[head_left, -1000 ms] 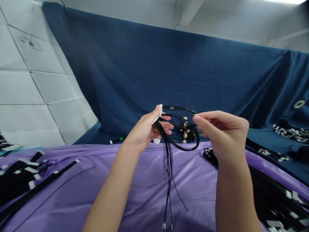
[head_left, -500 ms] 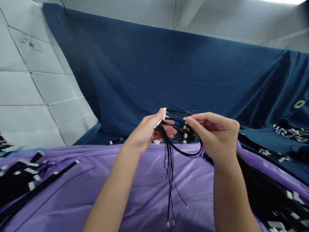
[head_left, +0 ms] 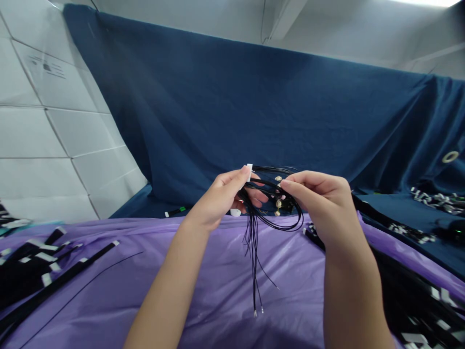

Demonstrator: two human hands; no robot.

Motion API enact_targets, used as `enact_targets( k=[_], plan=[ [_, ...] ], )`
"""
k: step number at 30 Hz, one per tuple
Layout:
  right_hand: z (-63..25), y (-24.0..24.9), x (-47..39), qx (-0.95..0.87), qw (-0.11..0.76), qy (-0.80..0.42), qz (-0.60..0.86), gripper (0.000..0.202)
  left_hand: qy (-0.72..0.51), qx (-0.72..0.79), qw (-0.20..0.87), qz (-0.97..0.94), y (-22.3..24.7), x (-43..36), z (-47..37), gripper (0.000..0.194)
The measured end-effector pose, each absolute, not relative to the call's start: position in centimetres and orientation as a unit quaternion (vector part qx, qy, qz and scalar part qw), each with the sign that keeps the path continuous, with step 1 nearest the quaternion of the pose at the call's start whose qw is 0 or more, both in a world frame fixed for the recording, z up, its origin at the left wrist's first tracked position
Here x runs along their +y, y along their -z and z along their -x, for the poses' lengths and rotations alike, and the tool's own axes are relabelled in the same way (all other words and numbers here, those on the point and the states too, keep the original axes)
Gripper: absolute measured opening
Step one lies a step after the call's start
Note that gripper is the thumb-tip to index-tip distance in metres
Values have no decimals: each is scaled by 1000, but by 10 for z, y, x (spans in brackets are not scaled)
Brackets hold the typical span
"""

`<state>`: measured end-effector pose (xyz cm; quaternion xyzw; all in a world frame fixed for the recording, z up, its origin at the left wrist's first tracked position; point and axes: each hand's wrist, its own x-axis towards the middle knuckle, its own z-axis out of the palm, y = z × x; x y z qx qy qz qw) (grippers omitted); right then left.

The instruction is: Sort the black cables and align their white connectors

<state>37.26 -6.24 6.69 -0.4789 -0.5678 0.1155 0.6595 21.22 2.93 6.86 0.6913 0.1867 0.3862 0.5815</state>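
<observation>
A bundle of thin black cables (head_left: 253,232) hangs in the air over the purple cover, its loose ends pointing down. My left hand (head_left: 227,196) grips it near a white connector (head_left: 249,172), thumb on top and fingers behind. To the right the cables bend into loops (head_left: 296,220). My right hand (head_left: 319,196) pinches the looped cables between thumb and fingertips; its other fingers are curled and partly hidden.
Purple sheeting (head_left: 218,291) covers the near surface. Black cable bundles with white ends (head_left: 43,266) lie at left, and more (head_left: 410,291) at right. Behind hangs a blue cloth (head_left: 254,106). Small gold-coloured items (head_left: 278,203) sit beyond my hands, and a tape roll (head_left: 450,156) at far right.
My right hand has shifted slightly left, and the loops have drawn in a little. The hanging cable ends have risen. The white connector is tilted more upright in my left hand.
</observation>
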Motion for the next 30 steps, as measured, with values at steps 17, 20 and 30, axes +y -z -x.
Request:
enact_targets(
  k=[17,20,30],
  plan=[
    [-367,-64,-54,-620,603,40,500,9,-349,147,565,-733,-67,29,-210,42],
    [-364,-65,-55,-623,602,79,493,8,-337,135,560,-745,-65,31,-209,44],
    [-362,-68,-60,-646,584,91,483,8,-324,120,573,-743,-64,30,-211,45]
  ],
)
